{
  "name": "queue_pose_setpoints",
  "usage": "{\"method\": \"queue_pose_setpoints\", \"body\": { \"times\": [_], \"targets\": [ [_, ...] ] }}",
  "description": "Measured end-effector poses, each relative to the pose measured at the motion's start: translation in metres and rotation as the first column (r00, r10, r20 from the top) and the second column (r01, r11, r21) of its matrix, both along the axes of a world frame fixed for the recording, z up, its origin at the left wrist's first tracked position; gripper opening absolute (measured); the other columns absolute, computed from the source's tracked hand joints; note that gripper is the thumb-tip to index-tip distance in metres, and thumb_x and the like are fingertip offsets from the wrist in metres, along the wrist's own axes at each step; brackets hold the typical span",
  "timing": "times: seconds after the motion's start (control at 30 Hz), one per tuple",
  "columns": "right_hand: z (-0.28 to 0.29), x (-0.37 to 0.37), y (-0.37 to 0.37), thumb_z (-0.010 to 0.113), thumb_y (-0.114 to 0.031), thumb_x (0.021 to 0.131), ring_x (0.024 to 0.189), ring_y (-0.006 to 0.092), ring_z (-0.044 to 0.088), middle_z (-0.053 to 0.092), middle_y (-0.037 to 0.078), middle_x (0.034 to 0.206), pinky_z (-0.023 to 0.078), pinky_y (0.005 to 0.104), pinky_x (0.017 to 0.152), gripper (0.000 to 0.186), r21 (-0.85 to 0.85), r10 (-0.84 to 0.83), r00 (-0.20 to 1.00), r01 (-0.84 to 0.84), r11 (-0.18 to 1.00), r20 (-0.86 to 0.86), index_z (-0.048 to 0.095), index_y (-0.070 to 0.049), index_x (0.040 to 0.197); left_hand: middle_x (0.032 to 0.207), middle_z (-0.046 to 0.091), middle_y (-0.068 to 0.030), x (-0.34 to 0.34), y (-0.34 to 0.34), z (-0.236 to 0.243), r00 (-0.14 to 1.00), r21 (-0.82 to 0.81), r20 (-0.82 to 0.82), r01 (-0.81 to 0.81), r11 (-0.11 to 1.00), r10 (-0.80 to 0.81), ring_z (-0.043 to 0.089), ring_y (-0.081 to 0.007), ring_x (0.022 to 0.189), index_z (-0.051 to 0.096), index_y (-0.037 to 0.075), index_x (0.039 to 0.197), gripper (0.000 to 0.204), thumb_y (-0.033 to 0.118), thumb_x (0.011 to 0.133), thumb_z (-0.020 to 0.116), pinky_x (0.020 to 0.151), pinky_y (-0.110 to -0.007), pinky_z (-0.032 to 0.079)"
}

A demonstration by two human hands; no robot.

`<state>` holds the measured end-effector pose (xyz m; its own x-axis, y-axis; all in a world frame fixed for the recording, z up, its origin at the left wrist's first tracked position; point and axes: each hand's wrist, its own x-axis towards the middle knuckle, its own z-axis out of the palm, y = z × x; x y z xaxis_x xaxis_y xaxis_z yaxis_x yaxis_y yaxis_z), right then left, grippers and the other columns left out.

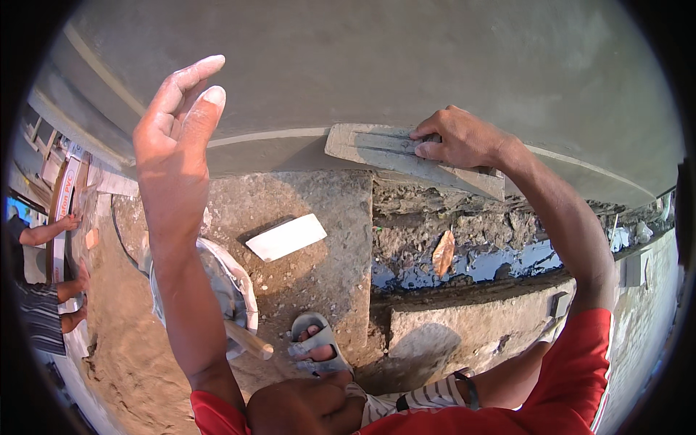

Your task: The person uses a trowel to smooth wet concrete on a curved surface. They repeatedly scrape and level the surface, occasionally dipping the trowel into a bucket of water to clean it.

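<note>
Right hand: fingers curled around the handle of a trowel, blade flat against the grey wall, far right. Left hand: raised, empty, fingers straight and pressed together. Below: white tile, bucket, dry leaf, sandal.
</note>
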<state>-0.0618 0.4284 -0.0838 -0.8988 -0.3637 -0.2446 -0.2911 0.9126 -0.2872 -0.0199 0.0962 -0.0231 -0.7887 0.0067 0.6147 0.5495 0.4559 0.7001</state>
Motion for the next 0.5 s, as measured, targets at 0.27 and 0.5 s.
{"method": "queue_pose_setpoints", "body": {
  "times": [0.27,0.5],
  "targets": [
    [0.004,0.004,0.089,0.075,-0.033,0.088,0.119,0.03,0.065,0.07,0.013,0.126,0.051,0.0432,0.105,0.041,0.11,-0.16,0.984,0.151,0.982,0.076,0.072,-0.014,0.125,0.117,0.067,-0.007,-0.007,0.004,-0.003,1.0,-0.034,0.008,-0.028,0.999,0.029,0.057,-0.0155,0.111,0.069,0.002,0.123,0.03,0.014,0.097,0.061,0.103,-0.031,0.041],
    [0.029,0.051,0.21,0.078,-0.026,0.083,0.112,0.0274,0.068,0.071,0.013,0.125,0.052,0.0416,0.1,0.039,0.27,-0.577,0.798,0.526,0.807,0.17,0.076,-0.016,0.12,0.121,0.065,-0.0069,-0.015,0.015,-0.005,0.999,-0.034,0.03,0.018,0.999,-0.017,0.055,-0.0167,0.118,0.068,0.002,0.125,0.031,0.013,0.097,0.06,0.107,-0.032,0.039]
  ]
}}
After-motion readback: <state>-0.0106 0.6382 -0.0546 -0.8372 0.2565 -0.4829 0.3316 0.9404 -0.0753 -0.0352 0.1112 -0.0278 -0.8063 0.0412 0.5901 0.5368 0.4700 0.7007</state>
